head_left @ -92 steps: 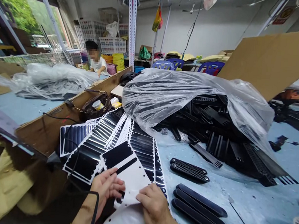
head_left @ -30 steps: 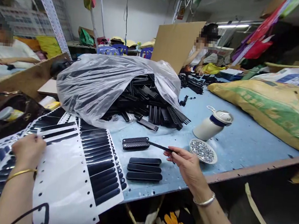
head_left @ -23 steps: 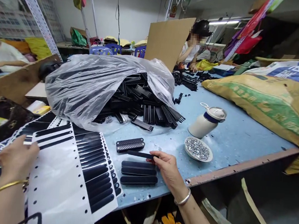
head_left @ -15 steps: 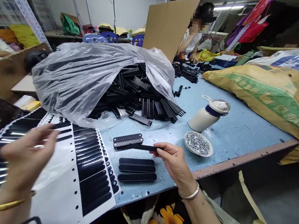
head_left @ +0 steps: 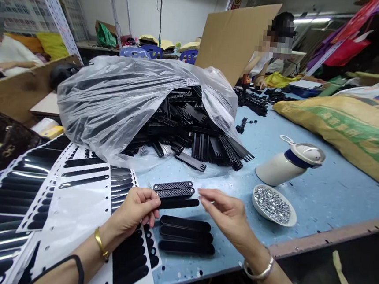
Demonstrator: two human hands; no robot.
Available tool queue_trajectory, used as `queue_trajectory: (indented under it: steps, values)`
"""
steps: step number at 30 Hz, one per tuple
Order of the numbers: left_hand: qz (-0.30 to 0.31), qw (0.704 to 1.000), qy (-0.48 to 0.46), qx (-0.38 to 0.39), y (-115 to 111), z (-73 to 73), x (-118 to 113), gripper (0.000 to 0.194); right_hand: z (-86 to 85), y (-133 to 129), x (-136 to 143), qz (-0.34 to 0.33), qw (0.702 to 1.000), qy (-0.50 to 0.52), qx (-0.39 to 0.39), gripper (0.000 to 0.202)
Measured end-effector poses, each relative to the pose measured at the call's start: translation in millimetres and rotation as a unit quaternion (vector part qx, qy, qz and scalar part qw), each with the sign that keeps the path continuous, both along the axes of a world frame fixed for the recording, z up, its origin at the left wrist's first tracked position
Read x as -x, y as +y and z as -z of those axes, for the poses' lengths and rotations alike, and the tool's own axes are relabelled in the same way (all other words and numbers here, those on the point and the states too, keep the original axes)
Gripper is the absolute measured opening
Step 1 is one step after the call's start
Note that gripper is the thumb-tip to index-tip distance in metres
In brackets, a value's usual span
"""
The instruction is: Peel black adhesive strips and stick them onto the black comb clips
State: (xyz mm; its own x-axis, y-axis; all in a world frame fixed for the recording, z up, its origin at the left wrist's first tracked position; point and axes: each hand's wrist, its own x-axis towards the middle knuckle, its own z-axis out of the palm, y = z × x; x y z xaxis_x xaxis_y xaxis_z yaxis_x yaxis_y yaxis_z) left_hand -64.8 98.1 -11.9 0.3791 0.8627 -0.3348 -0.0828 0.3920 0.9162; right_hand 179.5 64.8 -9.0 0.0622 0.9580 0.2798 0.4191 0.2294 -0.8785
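My left hand (head_left: 140, 204) pinches the left end of a thin black strip with a rounded tip (head_left: 180, 204), held level above the table. At its far end my right hand (head_left: 225, 209) has its fingers apart, holding nothing, with the fingertips close to the strip. Just behind the strip lie two textured black bars with holes (head_left: 174, 188), side by side. In front, several flat black bars with rounded ends (head_left: 186, 235) lie in a stack-like row. To the left, under my left forearm, are white sheets (head_left: 80, 212) bearing rows of black strips.
A clear plastic bag (head_left: 113, 104) spills black slotted parts (head_left: 205, 148) onto the blue table (head_left: 231, 269). On the right are a bowl of small silvery pieces (head_left: 273, 205), a white bottle (head_left: 276, 167) and a yellow sack (head_left: 346, 129). Two people sit beyond, near a cardboard sheet (head_left: 231, 39).
My left hand has come right from over the sheets and taken the strip's left end. My right hand, which held the strip, has opened. The view has shifted left.
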Motion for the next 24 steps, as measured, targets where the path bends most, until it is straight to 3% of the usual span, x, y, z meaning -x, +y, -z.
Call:
queue_trajectory:
  steps: [3,7,10,12,14,17,20,24]
  values:
    - [-0.011,1.000,-0.017,0.024,5.2,5.8,1.3,0.037,-13.0,6.8,-8.6,0.001,0.981,-0.155,-0.114,0.016]
    - [0.001,0.998,-0.034,0.045,4.3,11.2,-3.8,0.037,-20.5,13.4,5.7,-0.153,0.917,-0.313,-0.195,0.018]
    - [0.012,0.998,-0.035,0.048,2.9,12.5,-5.0,0.036,-16.2,16.7,16.2,-0.207,0.883,-0.377,-0.190,0.025]
    - [-0.002,1.000,-0.006,0.029,5.5,11.7,-1.7,0.033,-11.9,19.8,13.1,-0.219,0.889,-0.355,-0.190,0.027]
    - [-0.046,0.997,0.062,-0.020,11.0,10.8,4.3,0.031,-7.8,24.7,2.4,-0.207,0.913,-0.301,-0.181,0.022]
    - [-0.089,0.965,0.206,-0.133,20.3,14.0,12.4,0.020,-0.2,34.5,-16.7,-0.167,0.952,-0.223,-0.125,0.012]
    - [-0.049,0.926,0.299,-0.224,24.1,23.6,12.4,0.010,11.7,44.2,-25.5,-0.152,0.967,-0.191,-0.077,0.010]
    - [-0.009,0.899,0.326,-0.293,20.4,31.8,5.3,0.010,24.9,46.0,-21.5,-0.166,0.967,-0.184,-0.067,0.010]
